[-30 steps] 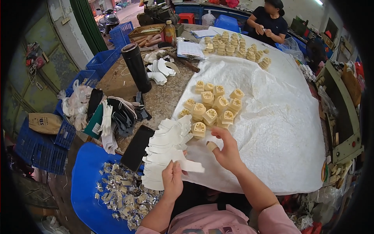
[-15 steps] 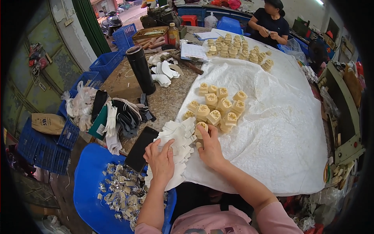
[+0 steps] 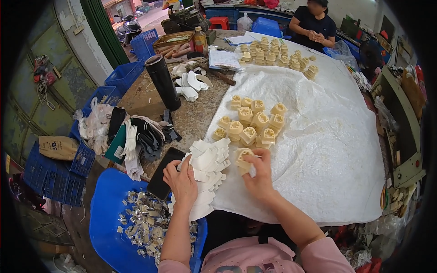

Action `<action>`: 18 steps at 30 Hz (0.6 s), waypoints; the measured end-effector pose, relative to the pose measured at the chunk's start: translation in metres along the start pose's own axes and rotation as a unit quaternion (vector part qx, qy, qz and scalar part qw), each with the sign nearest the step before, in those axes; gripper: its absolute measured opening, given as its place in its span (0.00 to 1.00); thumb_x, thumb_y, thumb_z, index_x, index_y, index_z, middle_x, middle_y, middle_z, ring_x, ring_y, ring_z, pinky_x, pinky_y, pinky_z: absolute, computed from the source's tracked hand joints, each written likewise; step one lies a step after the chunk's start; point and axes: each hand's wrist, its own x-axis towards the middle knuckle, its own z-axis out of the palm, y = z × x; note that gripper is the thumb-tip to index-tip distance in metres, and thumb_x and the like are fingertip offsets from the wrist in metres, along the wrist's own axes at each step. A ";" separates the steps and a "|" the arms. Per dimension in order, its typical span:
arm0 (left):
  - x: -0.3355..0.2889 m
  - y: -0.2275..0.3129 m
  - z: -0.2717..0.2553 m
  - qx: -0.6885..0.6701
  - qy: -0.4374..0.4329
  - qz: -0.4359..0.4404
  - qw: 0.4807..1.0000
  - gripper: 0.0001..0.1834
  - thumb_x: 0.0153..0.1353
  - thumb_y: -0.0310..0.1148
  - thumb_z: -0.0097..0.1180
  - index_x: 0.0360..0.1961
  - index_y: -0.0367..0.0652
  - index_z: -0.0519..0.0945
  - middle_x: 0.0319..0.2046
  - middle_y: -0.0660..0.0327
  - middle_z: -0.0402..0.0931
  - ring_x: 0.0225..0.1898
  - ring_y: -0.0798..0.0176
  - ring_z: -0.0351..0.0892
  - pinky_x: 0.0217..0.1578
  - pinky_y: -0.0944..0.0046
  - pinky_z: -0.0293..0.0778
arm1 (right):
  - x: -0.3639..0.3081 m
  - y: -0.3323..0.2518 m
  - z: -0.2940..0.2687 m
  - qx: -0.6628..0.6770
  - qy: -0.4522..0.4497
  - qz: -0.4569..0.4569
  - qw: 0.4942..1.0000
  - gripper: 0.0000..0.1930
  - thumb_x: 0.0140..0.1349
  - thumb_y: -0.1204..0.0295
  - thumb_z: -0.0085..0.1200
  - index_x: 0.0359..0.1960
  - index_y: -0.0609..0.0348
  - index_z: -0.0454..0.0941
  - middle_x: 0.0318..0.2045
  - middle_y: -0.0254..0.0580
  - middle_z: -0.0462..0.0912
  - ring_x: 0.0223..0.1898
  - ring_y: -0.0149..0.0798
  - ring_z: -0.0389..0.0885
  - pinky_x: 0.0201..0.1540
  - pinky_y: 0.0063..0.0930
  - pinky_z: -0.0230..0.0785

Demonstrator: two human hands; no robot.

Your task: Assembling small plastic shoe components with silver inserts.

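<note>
My right hand (image 3: 258, 177) is closed round a small cream moulded piece (image 3: 243, 157) with a hollowed top, at the near end of a cluster. A bit of white shows beneath those fingers; what it is I cannot make out. My left hand (image 3: 183, 185) lies at the left edge of a pile of overlapping white cut pieces (image 3: 207, 166). Its thumb and forefinger are apart, and no held object shows between them. Several more cream moulded pieces (image 3: 248, 134) stand stacked just beyond my right hand, on a white plastic sheet (image 3: 318, 159).
A black phone (image 3: 166, 173) lies left of the pile. Below it, a blue tub (image 3: 102, 214) holds many small shiny bits. A black flask (image 3: 163, 82) stands farther back. More cream pieces (image 3: 273, 54) sit at the far side, near another person (image 3: 314, 27).
My right hand has shifted slightly right and nearer to me, drawing a cream moulded piece away from the cluster. My left hand has moved a little left along the white pile.
</note>
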 end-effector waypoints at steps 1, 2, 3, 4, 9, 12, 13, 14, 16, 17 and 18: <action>0.000 -0.001 0.001 -0.002 0.017 -0.003 1.000 0.17 0.62 0.31 0.48 0.52 0.50 0.77 0.40 0.53 0.63 0.45 0.52 0.63 0.50 0.50 0.58 | -0.002 0.003 -0.010 -0.004 0.000 0.005 1.000 0.25 0.39 0.86 0.57 0.44 0.53 0.76 0.48 0.52 0.65 0.45 0.51 0.69 0.44 0.36 0.66; 0.001 -0.003 0.001 0.000 0.014 -0.006 1.000 0.17 0.62 0.31 0.48 0.52 0.50 0.77 0.40 0.53 0.63 0.45 0.52 0.63 0.50 0.50 0.58 | -0.005 0.008 -0.019 -0.008 -0.001 0.012 1.000 0.25 0.40 0.85 0.57 0.44 0.53 0.76 0.47 0.52 0.65 0.45 0.51 0.69 0.44 0.36 0.66; 0.001 -0.005 0.001 -0.030 0.014 -0.009 0.999 0.17 0.62 0.30 0.48 0.52 0.48 0.77 0.38 0.53 0.63 0.42 0.52 0.64 0.47 0.53 0.60 | -0.007 0.013 -0.030 -0.007 -0.004 0.015 1.000 0.25 0.40 0.85 0.57 0.44 0.53 0.76 0.47 0.52 0.65 0.45 0.51 0.69 0.44 0.36 0.66; 0.002 -0.008 0.001 -0.059 0.013 -0.014 0.998 0.17 0.61 0.29 0.48 0.51 0.46 0.77 0.36 0.53 0.62 0.40 0.53 0.65 0.44 0.55 0.63 | -0.009 0.020 -0.041 -0.017 -0.027 0.040 0.999 0.25 0.40 0.85 0.57 0.45 0.52 0.75 0.47 0.52 0.66 0.47 0.52 0.68 0.46 0.37 0.65; 0.010 -0.008 0.000 -0.095 0.074 -0.004 0.993 0.16 0.62 0.27 0.46 0.50 0.37 0.75 0.37 0.50 0.62 0.38 0.51 0.67 0.43 0.57 0.65 | -0.025 0.036 -0.084 -0.125 -0.095 0.061 0.986 0.28 0.42 0.85 0.58 0.49 0.51 0.74 0.51 0.52 0.65 0.52 0.54 0.64 0.52 0.38 0.63; 0.008 -0.022 0.002 -0.127 0.098 -0.022 0.987 0.17 0.67 0.33 0.40 0.49 0.32 0.73 0.40 0.46 0.64 0.41 0.48 0.68 0.45 0.56 0.65 | -0.024 0.021 -0.089 -0.110 -0.101 0.070 0.986 0.31 0.43 0.81 0.61 0.53 0.51 0.72 0.59 0.52 0.60 0.57 0.54 0.59 0.54 0.40 0.61; 0.008 -0.021 0.004 -0.128 0.093 -0.021 0.987 0.17 0.67 0.33 0.40 0.49 0.32 0.73 0.40 0.46 0.64 0.41 0.48 0.68 0.45 0.56 0.65 | -0.024 0.019 -0.089 -0.112 -0.101 0.074 0.986 0.31 0.43 0.81 0.61 0.53 0.51 0.72 0.59 0.52 0.60 0.57 0.54 0.59 0.54 0.40 0.61; 0.008 -0.018 0.003 -0.115 0.103 -0.013 0.988 0.17 0.67 0.33 0.40 0.49 0.33 0.73 0.37 0.47 0.66 0.39 0.47 0.70 0.43 0.56 0.66 | -0.025 0.016 -0.087 -0.132 -0.062 0.054 0.988 0.30 0.43 0.81 0.61 0.53 0.51 0.72 0.58 0.52 0.61 0.57 0.54 0.59 0.54 0.40 0.61; 0.009 -0.015 0.003 -0.097 0.112 -0.007 0.989 0.17 0.68 0.33 0.39 0.49 0.34 0.74 0.34 0.48 0.69 0.37 0.47 0.71 0.41 0.56 0.68 | -0.025 0.009 -0.082 -0.175 -0.007 -0.007 0.984 0.29 0.44 0.82 0.61 0.52 0.52 0.72 0.55 0.53 0.64 0.54 0.53 0.64 0.51 0.38 0.64; 0.010 -0.016 0.003 -0.096 0.110 -0.010 0.989 0.17 0.68 0.34 0.40 0.49 0.35 0.74 0.30 0.49 0.70 0.33 0.46 0.72 0.38 0.56 0.69 | -0.024 0.006 -0.076 -0.173 -0.008 -0.005 0.985 0.29 0.44 0.82 0.61 0.52 0.52 0.72 0.55 0.53 0.64 0.54 0.53 0.64 0.51 0.38 0.64; 0.010 -0.015 0.003 -0.097 0.107 -0.013 0.989 0.16 0.68 0.34 0.40 0.50 0.37 0.75 0.26 0.51 0.71 0.29 0.46 0.73 0.35 0.56 0.70 | -0.022 0.000 -0.071 -0.135 -0.012 -0.038 0.990 0.29 0.44 0.82 0.60 0.52 0.53 0.72 0.53 0.53 0.66 0.52 0.52 0.66 0.50 0.37 0.65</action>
